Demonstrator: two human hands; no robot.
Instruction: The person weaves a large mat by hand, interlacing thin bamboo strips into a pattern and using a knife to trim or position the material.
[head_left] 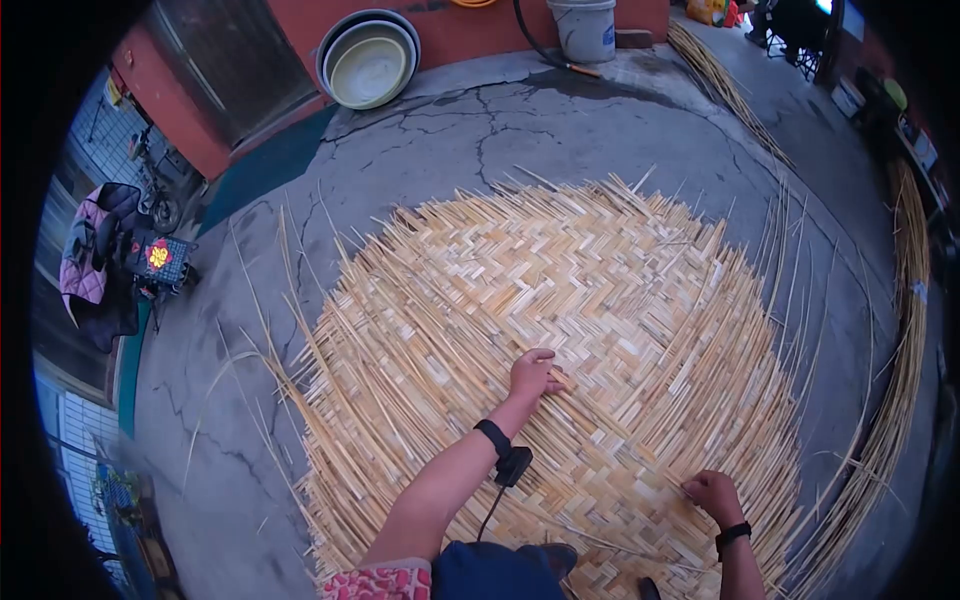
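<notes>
A large woven mat of pale split reed strips (580, 290) lies on the ground, with a zigzag pattern in its middle and loose strip ends all round. Near its centre, my left hand (533, 376) is closed on several reed strips that run diagonally across the weave. Lower right, my right hand (713, 498) is curled close to the mat's surface. Its fingertips are pressed together, and what they pinch, if anything, is hidden. Both wrists wear black bands, and a cable hangs from the left one.
Cracked concrete (440, 150) surrounds the mat. Long bundles of reeds (908, 290) lie along the right side. Stacked basins (368, 65) lean on the red wall, near a white bucket (585, 30). A scooter with a pink cover (90, 245) stands at left.
</notes>
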